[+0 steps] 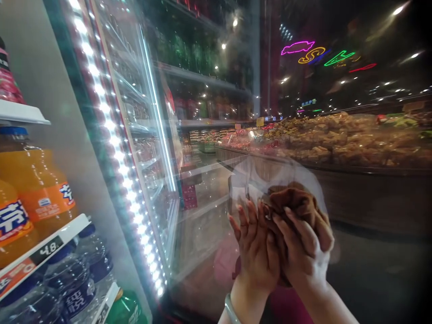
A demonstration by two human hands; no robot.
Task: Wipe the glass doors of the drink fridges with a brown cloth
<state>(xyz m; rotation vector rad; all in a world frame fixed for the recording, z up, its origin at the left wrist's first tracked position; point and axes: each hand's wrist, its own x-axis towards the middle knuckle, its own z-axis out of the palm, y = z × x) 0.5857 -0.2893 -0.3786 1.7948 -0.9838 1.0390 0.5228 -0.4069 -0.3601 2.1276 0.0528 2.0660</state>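
Brown cloth [295, 198] bunches above the right grip [305, 252], touching it.

A price tag [50, 248] reads 4.8; a bottle label [79, 300], 纯悦; a yellow neon sign [311, 55], perhaps S.

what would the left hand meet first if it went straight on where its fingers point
Most likely the glass pane, marked by faint reflections just past the fingertips. Depth is unclear, so the left hand may already touch it.

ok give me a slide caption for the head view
Right hand holding a brown cloth at reflective glass, open left hand alongside
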